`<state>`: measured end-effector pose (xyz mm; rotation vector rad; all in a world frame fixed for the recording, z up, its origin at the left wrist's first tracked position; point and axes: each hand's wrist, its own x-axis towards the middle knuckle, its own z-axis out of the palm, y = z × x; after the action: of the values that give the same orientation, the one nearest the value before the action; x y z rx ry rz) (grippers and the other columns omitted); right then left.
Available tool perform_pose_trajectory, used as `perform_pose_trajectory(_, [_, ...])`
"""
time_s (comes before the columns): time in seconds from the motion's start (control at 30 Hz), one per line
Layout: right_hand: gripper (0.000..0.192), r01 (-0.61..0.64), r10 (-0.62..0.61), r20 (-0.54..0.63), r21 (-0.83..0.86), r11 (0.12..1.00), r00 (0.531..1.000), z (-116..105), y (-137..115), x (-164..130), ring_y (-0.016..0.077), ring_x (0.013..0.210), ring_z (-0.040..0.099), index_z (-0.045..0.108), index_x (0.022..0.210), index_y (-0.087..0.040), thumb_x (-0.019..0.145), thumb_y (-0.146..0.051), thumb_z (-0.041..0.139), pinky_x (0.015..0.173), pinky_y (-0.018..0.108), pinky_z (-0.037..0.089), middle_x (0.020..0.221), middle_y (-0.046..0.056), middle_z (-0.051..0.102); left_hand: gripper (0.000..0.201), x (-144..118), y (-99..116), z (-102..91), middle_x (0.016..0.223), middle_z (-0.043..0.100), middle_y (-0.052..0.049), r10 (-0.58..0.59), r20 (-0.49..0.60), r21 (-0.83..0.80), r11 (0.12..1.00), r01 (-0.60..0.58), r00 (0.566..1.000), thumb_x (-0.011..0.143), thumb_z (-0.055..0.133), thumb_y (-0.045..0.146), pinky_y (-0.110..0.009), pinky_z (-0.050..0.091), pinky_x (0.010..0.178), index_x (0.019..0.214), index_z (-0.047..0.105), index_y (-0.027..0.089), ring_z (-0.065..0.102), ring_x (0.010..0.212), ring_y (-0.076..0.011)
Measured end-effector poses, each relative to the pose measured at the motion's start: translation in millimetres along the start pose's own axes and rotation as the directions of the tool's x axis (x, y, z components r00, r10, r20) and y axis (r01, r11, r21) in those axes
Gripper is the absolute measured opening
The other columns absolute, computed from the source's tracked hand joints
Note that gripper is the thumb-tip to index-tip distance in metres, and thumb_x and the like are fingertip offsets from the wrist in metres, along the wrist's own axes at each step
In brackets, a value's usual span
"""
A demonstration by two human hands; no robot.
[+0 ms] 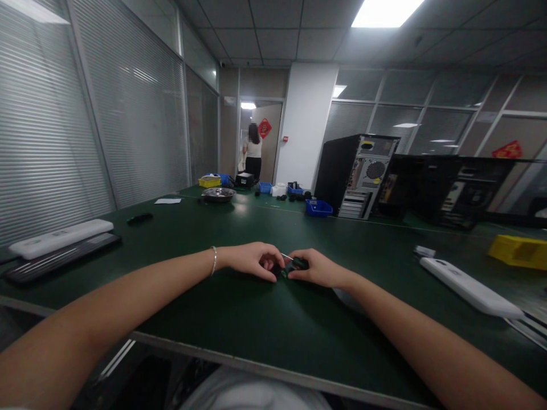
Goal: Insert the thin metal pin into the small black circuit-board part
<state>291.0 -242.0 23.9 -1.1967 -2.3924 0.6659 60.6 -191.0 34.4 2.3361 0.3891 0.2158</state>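
1. Head view: two bare hands meeting low on the green table (256,319). Left hand (252,259), bracelet (214,260) on wrist, fingers curled down onto one small dark tool (294,265); right hand (318,267) closed round its other end. Thin metal tip just visible between the hands. Tool resting on the table, centre, near the front edge.
2. Counted on the table: three blue bins, nearest (318,208); two yellow bins, one far left (209,181), one at right (519,250); one metal bowl (218,194); two white slabs (60,237) (468,287); one sheet of paper (167,200).
3. Two open computer cases, nearer one (359,176).
4. One person (253,155) standing at the far door.
5. Two red wall decorations (264,127) (507,151); writing too small to read.
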Motion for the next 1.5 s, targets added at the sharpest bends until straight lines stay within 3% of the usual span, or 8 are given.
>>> perform_pose_trajectory(0.2, [0.034,0.002,-0.002,0.007,0.022,1.000,1.000,1,-3,0,0.0173,0.076,0.060,0.066,0.104,-0.019,0.075,-0.037,0.066,0.066,0.025,0.045,0.091,0.000,0.067,0.048,-4,-20,-17.7,0.092,0.057,-0.003,-0.019,0.013,-0.225,0.974,0.022,1.000,0.070,0.073,0.025,-0.029,0.044,0.076,0.115,0.057,0.018,0.054,0.084,-0.0139])
perform_pose_trajectory(0.57, [0.026,0.054,-0.056,-0.017,-0.084,0.995,0.998,4,-6,-2,0.0162,0.071,0.060,0.069,0.099,-0.021,0.077,-0.036,0.065,0.063,0.025,0.045,0.087,0.001,0.066,0.041,-2,-21,-13.8,0.099,0.057,-0.004,-0.067,-0.157,-0.218,0.975,0.032,0.985,0.074,0.068,0.025,-0.030,0.045,0.078,0.112,0.056,0.017,0.055,0.086,-0.0143])
perform_pose_trajectory(0.67, [0.024,0.087,-0.098,-0.132,-0.083,0.993,0.986,5,-9,-1,0.0167,0.075,0.060,0.068,0.098,-0.020,0.079,-0.034,0.064,0.067,0.025,0.045,0.089,0.002,0.066,0.048,0,-22,-9.6,0.097,0.059,-0.005,-0.118,-0.202,-0.283,0.957,0.057,0.972,0.076,0.065,0.026,-0.031,0.046,0.076,0.121,0.049,0.017,0.057,0.084,-0.0152])
perform_pose_trajectory(0.77, [0.022,0.096,-0.127,-0.314,-0.113,0.989,0.941,7,-15,0,0.0179,0.079,0.060,0.066,0.100,-0.020,0.081,-0.031,0.062,0.071,0.027,0.044,0.089,0.003,0.065,0.053,3,-18,-2.3,0.082,0.060,-0.002,-0.134,-0.216,-0.324,0.944,0.058,0.967,0.076,0.065,0.024,-0.029,0.046,0.068,0.124,0.045,0.015,0.058,0.075,-0.0143])
perform_pose_trajectory(0.93, [0.021,0.058,-0.130,-0.457,-0.169,0.984,0.880,10,-22,1,0.0187,0.076,0.059,0.066,0.099,-0.020,0.081,-0.030,0.061,0.069,0.028,0.044,0.083,0.004,0.063,0.048,10,-6,11.3,0.091,0.061,-0.004,-0.044,-0.274,-0.401,0.913,-0.073,0.961,0.072,0.069,0.020,-0.032,0.046,0.076,0.117,0.051,0.015,0.059,0.083,-0.0160])
perform_pose_trajectory(1.03, [0.020,0.046,-0.131,-0.466,-0.188,0.981,0.875,13,-22,1,0.0185,0.075,0.058,0.065,0.098,-0.020,0.082,-0.030,0.061,0.068,0.028,0.044,0.082,0.004,0.062,0.047,11,-3,15.7,0.098,0.061,-0.007,-0.026,-0.289,-0.444,0.889,-0.110,0.957,0.071,0.070,0.018,-0.035,0.045,0.082,0.114,0.053,0.014,0.059,0.090,-0.0180])
perform_pose_trajectory(1.3, [0.020,0.057,-0.146,-0.454,-0.204,0.977,0.879,18,-18,3,0.0186,0.077,0.059,0.065,0.099,-0.022,0.081,-0.029,0.062,0.068,0.028,0.044,0.084,0.004,0.063,0.048,15,-11,21.6,0.095,0.064,-0.006,-0.120,-0.304,-0.467,0.884,-0.038,0.945,0.065,0.075,0.019,-0.038,0.046,0.083,0.108,0.057,0.013,0.061,0.091,-0.0208])
perform_pose_trajectory(1.5, [0.021,0.031,-0.172,-0.412,-0.327,0.945,0.895,14,-21,0,0.0177,0.076,0.058,0.063,0.102,-0.022,0.083,-0.030,0.059,0.066,0.026,0.043,0.086,0.004,0.061,0.051,14,-5,23.5,0.098,0.065,-0.009,-0.088,-0.253,-0.633,0.768,-0.096,0.964,0.069,0.072,0.016,-0.042,0.044,0.090,0.116,0.053,0.013,0.062,0.093,-0.0212])
